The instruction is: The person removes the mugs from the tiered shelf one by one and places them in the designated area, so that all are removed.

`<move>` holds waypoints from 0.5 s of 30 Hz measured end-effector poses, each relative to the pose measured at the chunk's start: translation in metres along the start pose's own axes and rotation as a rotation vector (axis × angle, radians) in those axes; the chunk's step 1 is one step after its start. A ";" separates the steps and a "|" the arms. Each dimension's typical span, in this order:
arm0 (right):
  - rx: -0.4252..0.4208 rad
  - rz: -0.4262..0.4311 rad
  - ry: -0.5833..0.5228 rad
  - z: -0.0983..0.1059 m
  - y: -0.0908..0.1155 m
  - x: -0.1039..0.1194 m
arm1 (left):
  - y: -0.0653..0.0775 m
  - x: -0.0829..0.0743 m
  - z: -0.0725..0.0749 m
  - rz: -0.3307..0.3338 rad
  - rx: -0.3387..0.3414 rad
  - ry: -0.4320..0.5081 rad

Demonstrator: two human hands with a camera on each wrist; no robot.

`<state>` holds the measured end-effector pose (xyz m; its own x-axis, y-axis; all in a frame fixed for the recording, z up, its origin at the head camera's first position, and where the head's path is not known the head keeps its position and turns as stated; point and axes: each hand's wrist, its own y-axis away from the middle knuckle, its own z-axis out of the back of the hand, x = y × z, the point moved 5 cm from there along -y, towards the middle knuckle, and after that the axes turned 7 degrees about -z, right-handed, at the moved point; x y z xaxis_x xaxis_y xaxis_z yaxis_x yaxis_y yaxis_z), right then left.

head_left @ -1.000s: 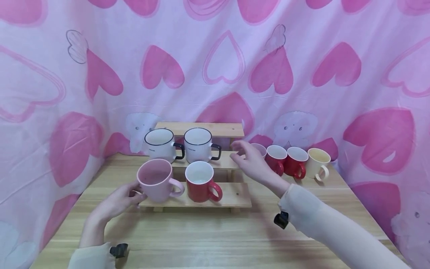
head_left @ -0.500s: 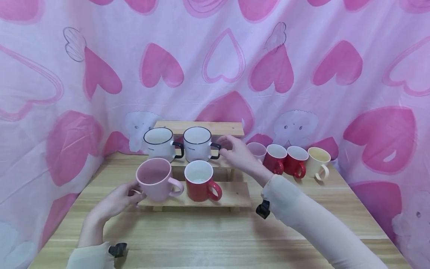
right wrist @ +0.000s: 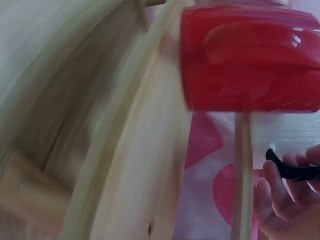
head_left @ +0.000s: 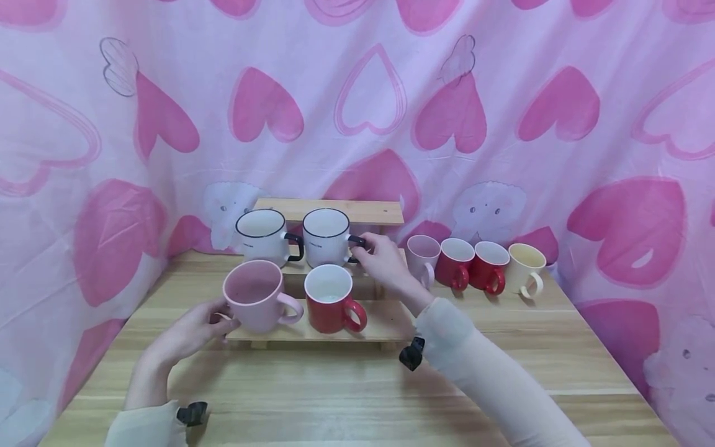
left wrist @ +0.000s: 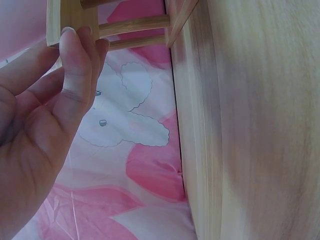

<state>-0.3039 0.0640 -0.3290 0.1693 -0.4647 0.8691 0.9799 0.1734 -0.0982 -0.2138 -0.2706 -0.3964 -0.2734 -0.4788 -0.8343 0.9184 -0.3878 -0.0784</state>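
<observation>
A wooden tiered shelf [head_left: 385,316] stands on the table. My left hand [head_left: 195,329] holds the left end of its lowest board, beside a pink mug [head_left: 251,313]; in the left wrist view bent fingertips press the board's edge [left wrist: 77,22]. To the pink mug's right stands a red mug [head_left: 326,315]. On the middle tier are two white mugs with black rims, a left one [head_left: 262,248] and a right one [head_left: 321,249]. My right hand [head_left: 385,264] grips the right one's black handle [right wrist: 295,172]. The red mug fills the top of the right wrist view.
On the table right of the shelf stand a light pink mug [head_left: 420,251], two red mugs, the nearer-left one [head_left: 449,273] and its neighbour [head_left: 482,274], and a cream mug [head_left: 516,282]. The top board [head_left: 335,210] is bare. A pink heart-print curtain [head_left: 368,93] hangs behind.
My right hand has moved left from the shelf's right side to the right white mug's black handle, and its fingers have closed on it. My left hand stays at the lowest board.
</observation>
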 end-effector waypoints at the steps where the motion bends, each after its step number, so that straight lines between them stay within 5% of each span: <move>1: 0.005 -0.003 -0.029 -0.001 0.000 -0.001 | 0.000 0.000 0.000 0.002 -0.001 -0.001; 15: 0.001 -0.032 -0.225 0.001 0.006 -0.012 | -0.001 0.002 0.000 0.013 -0.005 0.018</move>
<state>-0.2999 0.0718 -0.3392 0.1098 -0.2643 0.9582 0.9843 0.1627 -0.0679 -0.2158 -0.2711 -0.3980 -0.2562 -0.4697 -0.8448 0.9233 -0.3776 -0.0701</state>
